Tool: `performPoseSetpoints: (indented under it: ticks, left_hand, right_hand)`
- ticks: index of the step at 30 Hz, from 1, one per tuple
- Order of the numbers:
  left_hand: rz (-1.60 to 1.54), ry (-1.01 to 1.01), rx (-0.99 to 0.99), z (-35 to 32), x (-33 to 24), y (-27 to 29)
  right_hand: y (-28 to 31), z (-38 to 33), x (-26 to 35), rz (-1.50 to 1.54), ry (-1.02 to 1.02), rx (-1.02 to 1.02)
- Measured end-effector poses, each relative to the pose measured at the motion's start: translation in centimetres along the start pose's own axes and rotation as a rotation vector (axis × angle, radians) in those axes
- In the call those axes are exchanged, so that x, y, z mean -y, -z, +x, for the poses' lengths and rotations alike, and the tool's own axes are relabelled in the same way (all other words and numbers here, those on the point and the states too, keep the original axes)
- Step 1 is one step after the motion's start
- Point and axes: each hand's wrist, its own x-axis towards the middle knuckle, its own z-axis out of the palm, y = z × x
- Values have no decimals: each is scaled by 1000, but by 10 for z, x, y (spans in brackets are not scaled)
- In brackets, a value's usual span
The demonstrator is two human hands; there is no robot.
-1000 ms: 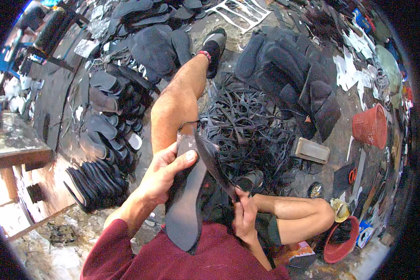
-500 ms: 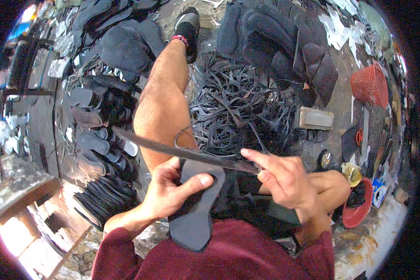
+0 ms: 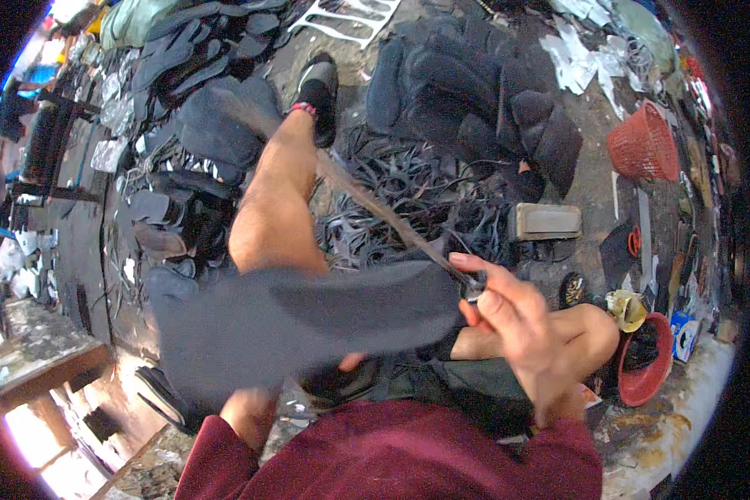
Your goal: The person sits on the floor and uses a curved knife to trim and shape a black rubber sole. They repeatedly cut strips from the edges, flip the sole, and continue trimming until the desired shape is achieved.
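A large dark grey foam shoe sole [image 3: 300, 321] is raised across my lap, its broad end to the left and blurred. My left hand [image 3: 250, 406] grips it from below. Most of that hand is hidden behind the sole; only the wrist side and a fingertip show. My right hand [image 3: 512, 312] is closed around the handle end of a long thin knife [image 3: 367, 200]. The blade points up and to the left, smeared by motion, beyond the sole's far edge. The sole's right end lies close beside the right hand's fingers.
Black trimmed strips [image 3: 408, 179] lie heaped past my knees. Dark foam pieces [image 3: 450, 79] are piled farther back. At right are a grey rectangular block [image 3: 547, 222], a red basket [image 3: 644, 143] and a red bowl [image 3: 648, 375]. A wooden bench [image 3: 46, 354] stands at left.
The sole in my left hand has come up and turned from upright to crosswise, now covering that hand. The knife blade has swung from across the sole to pointing away and up-left.
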Motion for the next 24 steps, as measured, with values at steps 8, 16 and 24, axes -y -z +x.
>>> performPoseSetpoints:
  ticks: [8,16,24]
  left_hand:
    - [338,-352,-724,113,50,-101]
    - [513,-226,-768,92,62,-92]
    - [523,-41,-669,50,67,-70]
  right_hand:
    - [-61,-35,-52,117,206,-642]
    - [-43,-136,-124,-465,177,-498]
    - [-44,-50,-85,-486,126,-333]
